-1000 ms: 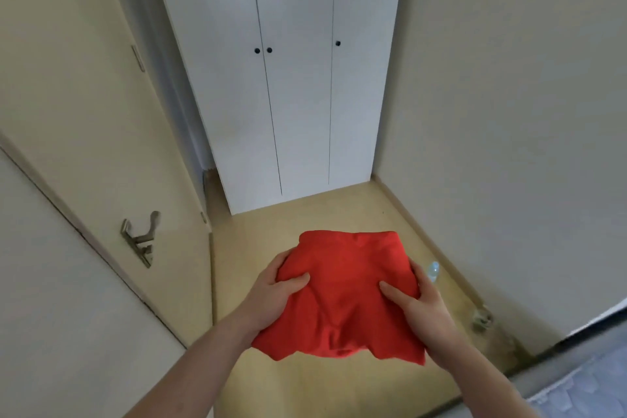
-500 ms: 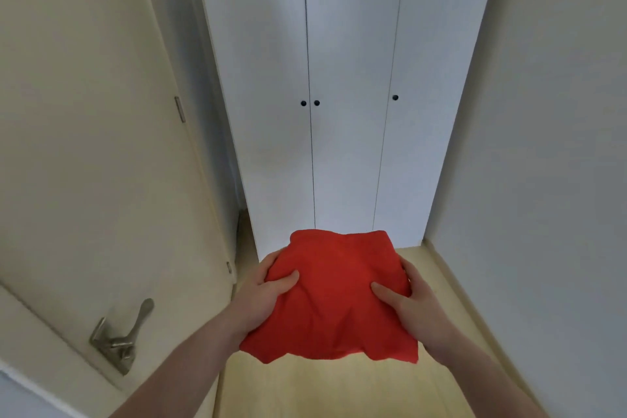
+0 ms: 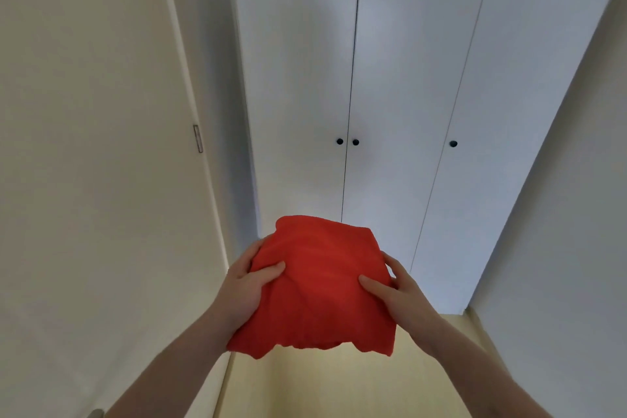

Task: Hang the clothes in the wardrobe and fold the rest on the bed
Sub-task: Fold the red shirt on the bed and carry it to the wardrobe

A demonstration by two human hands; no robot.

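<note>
A folded red garment (image 3: 322, 285) is held flat at chest height between both hands. My left hand (image 3: 246, 287) grips its left edge, thumb on top. My right hand (image 3: 398, 292) grips its right edge, thumb on top as well. Straight ahead stands a tall white wardrobe (image 3: 400, 85) with three shut doors and small black knobs (image 3: 347, 142). The garment's far edge is a short way in front of the wardrobe's doors.
A cream room door (image 3: 95, 146) stands open along the left side, its handle just showing at the bottom edge. A plain wall (image 3: 570, 214) closes in the right side. Pale yellow floor (image 3: 339, 383) shows below the garment.
The view has tilted up and come closer to the wardrobe, which now fills the frame. Both hands keep the same grip on the red garment. Most of the floor has dropped out of sight.
</note>
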